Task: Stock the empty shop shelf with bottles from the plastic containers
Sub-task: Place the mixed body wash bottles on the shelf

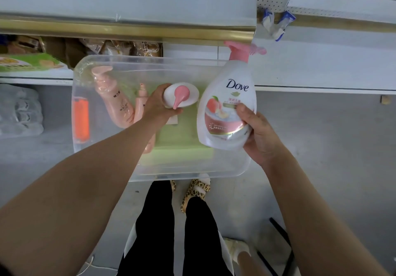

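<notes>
A clear plastic container point(188, 174) sits on the floor in front of me. My right hand point(260, 136) grips the lower end of a white Dove bottle point(230, 95) with a pink pump, held above the container's right side. My left hand point(157, 107) is down in the container, closed around a second white bottle with a pink pump point(181, 94), seen from the top. Two peach-coloured pump bottles point(113, 98) lie in the container's left half. A bare white shelf point(321, 65) runs to the right behind the container.
Snack packets point(120, 47) and a green box point(30, 62) fill the lower shelf at left. Wrapped bottles point(20, 110) lie on the floor at far left. An orange handle point(81, 119) is on the container's left wall. My legs and leopard-print sandals point(196, 192) stand just behind it.
</notes>
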Demonstrator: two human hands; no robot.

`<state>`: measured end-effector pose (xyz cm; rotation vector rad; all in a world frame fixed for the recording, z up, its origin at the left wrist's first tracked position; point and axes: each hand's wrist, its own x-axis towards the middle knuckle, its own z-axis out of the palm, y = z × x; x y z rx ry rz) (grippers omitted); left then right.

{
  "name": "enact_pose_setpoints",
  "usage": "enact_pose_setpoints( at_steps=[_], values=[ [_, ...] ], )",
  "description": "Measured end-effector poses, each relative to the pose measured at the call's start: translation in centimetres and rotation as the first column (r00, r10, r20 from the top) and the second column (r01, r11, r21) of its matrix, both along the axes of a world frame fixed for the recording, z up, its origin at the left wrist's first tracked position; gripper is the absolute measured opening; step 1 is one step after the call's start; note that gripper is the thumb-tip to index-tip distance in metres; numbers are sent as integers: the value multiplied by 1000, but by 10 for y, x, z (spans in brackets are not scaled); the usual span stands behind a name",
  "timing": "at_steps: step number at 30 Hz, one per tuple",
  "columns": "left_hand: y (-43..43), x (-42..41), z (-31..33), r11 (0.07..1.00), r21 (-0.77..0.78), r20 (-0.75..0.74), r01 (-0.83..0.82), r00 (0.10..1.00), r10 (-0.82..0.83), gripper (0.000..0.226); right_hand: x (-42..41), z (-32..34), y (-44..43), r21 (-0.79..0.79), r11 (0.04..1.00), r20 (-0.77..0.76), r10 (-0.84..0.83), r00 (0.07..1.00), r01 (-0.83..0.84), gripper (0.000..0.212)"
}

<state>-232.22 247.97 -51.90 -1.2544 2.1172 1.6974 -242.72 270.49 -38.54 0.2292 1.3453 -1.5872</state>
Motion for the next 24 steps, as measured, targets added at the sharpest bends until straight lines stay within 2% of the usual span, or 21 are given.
enact_pose_setpoints(
  at_steps=[7,11,12,16,21,23,24],
  values=[
    [-7,-1,13,990,133,47,-39,998,33,73,5,0,-5,49,999,-24,17,1000,-16,55],
    [9,18,29,947,293,31,-133,991,130,58,5,8,-3,52,999,-16,-6,1000,6,55],
    [12,25,33,924,347,18,-160,986,164,58,6,12,-3,52,999,-14,-9,1000,9,55],
    [23,45,56,779,549,5,-303,933,359,82,10,28,0,36,999,1,-21,1000,21,54],
    [35,64,111,584,744,-30,-325,857,514,54,15,67,-3,14,1000,-52,14,999,-14,52],
    [40,73,137,512,798,-49,-318,812,581,55,17,88,-6,-12,999,-76,41,996,-42,53],
    [42,76,152,485,820,-63,-304,794,605,56,17,100,-8,-23,998,-90,54,994,-57,60]
  ],
)
